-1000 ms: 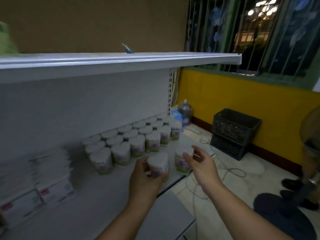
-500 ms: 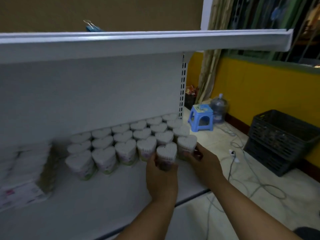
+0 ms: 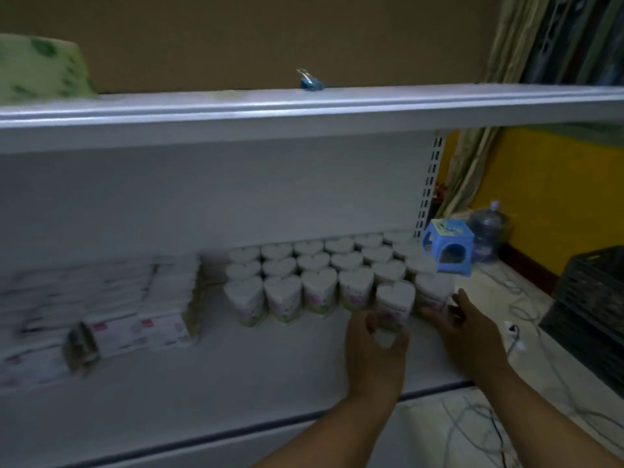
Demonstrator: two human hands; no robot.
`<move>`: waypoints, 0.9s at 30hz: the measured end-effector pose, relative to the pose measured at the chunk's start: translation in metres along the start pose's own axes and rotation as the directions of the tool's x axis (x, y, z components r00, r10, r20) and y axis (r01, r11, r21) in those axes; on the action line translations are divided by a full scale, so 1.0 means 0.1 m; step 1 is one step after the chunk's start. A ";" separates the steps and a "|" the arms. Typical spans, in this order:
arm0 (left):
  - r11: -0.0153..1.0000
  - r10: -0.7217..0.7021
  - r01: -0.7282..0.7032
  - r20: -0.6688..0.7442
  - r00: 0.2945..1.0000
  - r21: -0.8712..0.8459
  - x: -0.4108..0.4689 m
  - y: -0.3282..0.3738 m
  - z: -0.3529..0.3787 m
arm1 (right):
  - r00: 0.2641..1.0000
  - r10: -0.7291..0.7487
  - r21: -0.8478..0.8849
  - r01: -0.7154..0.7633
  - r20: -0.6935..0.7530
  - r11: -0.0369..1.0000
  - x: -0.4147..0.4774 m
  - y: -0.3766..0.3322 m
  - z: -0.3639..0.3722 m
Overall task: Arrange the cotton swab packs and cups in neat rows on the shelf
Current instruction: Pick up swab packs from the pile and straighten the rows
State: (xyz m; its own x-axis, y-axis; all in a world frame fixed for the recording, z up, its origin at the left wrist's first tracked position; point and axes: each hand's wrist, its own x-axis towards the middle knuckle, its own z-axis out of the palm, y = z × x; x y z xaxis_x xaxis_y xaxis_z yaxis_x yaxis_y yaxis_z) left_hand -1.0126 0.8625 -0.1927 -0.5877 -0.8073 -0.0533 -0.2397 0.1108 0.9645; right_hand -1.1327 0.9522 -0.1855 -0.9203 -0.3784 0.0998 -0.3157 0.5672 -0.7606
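1. The left hand (image 3: 374, 356) has its fingers (image 3: 369, 324) curled round a heart-topped cup (image 3: 395, 304). The right hand (image 3: 472, 339) clasps the end cup (image 3: 434, 288) just beside it between thumb and fingers (image 3: 459, 298). Both cups stand upright at the front right corner of the cup block (image 3: 314, 268).
2. The white shelf (image 3: 236, 383) carries the cup block, which sits toward its back right in rows.
3. An upper shelf (image 3: 304, 109) runs above the cup block.
4. Stacks of flat swab packs (image 3: 135, 312), blurred, lie just left of the cup block.
5. A black crate (image 3: 594, 309) sits on the floor, well to the right of the cup block.
6. A green patterned item (image 3: 37, 69) rests on the upper shelf, far up and left of the cup block.
7. A water bottle (image 3: 489, 231) and a blue stool (image 3: 447, 246) stand right of the cup block.
8. A blue clip (image 3: 310, 83) sits on the upper shelf, directly above the cup block.
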 end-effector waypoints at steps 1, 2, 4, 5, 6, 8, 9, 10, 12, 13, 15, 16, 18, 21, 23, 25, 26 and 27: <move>0.999 0.005 -0.007 0.036 0.999 0.037 -0.04 -0.01 -0.10 | 1.000 0.015 -0.003 -0.015 -0.001 1.000 -0.05 -0.04 -0.03; 0.996 0.016 -0.022 0.070 0.997 0.088 -0.09 -0.02 -0.22 | 1.000 0.007 -0.027 -0.007 -0.003 1.000 -0.11 -0.07 -0.05; 0.977 0.073 -0.100 0.145 0.987 0.190 -0.17 -0.08 -0.54 | 1.000 -0.017 -0.160 0.015 -0.009 0.987 -0.27 -0.11 -0.04; 0.958 0.107 -0.151 0.183 0.977 0.243 -0.22 -0.13 -0.71 | 1.000 -0.018 -0.237 0.012 -0.020 0.971 -0.40 -0.13 -0.03; 0.936 0.133 -0.197 0.225 0.965 0.291 -0.28 -0.16 -0.91 | 0.999 -0.039 -0.312 0.030 -0.023 0.950 -0.52 -0.10 0.00; 0.888 0.172 -0.280 0.300 0.938 0.365 -0.37 -0.22 -1.38 | 0.990 -0.141 -0.447 0.117 -0.020 0.887 -0.78 -0.04 0.08; 0.853 0.200 -0.329 0.327 0.924 0.406 -0.42 -0.24 -1.66 | 0.990 -0.138 -0.486 0.116 -0.010 0.866 -0.85 0.06 0.16; 0.807 0.215 -0.371 0.357 0.909 0.459 -0.48 -0.27 -1.96 | 0.978 -0.209 -0.526 0.184 0.012 0.830 -0.93 0.19 0.24; 0.682 0.236 -0.442 0.397 0.887 0.582 -0.57 -0.37 -2.61 | 0.918 -0.396 -0.565 0.345 0.036 0.749 -1.25 0.17 0.54; 0.620 0.249 -0.462 0.399 0.883 0.635 -0.61 -0.42 -2.97 | 0.918 -0.391 -0.551 0.359 0.064 0.753 -1.47 0.05 0.70; 0.559 0.225 -0.393 0.323 0.919 0.730 -0.67 -0.55 -3.70 | 0.868 -0.463 -0.519 0.484 0.181 0.705 -1.85 -0.31 1.03; 0.536 0.210 -0.345 0.274 0.939 0.771 -0.70 -0.62 -4.08 | 0.806 -0.547 -0.502 0.578 0.227 0.643 -1.96 -0.53 1.21; 0.459 0.167 -0.272 0.219 0.961 0.846 -0.78 -0.74 -4.80 | 0.690 -0.630 -0.469 0.715 0.356 0.518 -2.26 -1.07 1.51; 0.358 0.078 -0.159 0.140 0.987 0.920 -0.97 -0.87 -5.72 | 0.662 -0.636 -0.435 0.746 0.396 0.505 -2.63 -1.95 1.87; 0.361 0.049 -0.080 0.067 0.997 0.929 -1.10 -0.95 -6.17 | 0.631 -0.660 -0.404 0.773 0.407 0.490 -2.91 -2.52 2.14; 0.355 0.036 -0.037 0.026 0.999 0.934 -1.23 -1.04 -6.55 | 0.553 -0.674 -0.374 0.832 0.490 0.411 -3.27 -3.08 2.42; 0.342 0.025 -0.029 0.021 0.999 0.939 -1.27 -1.08 -6.71 | 0.464 -0.706 -0.337 0.883 0.534 0.326 -3.40 -3.27 2.61; 0.328 0.011 -0.020 0.018 1.000 0.945 -1.31 -1.12 -6.85 | 0.410 -0.662 -0.272 0.912 0.628 0.307 -3.54 -3.46 2.74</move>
State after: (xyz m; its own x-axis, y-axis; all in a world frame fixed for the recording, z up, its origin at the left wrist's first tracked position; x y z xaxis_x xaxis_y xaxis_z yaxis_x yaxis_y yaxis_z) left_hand -0.3797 0.5585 -0.1164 -0.6037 -0.7957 -0.0477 -0.7966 0.6001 0.0728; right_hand -0.6347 0.6890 -0.1332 -0.0231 -0.9897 0.1413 -0.9991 0.0279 0.0321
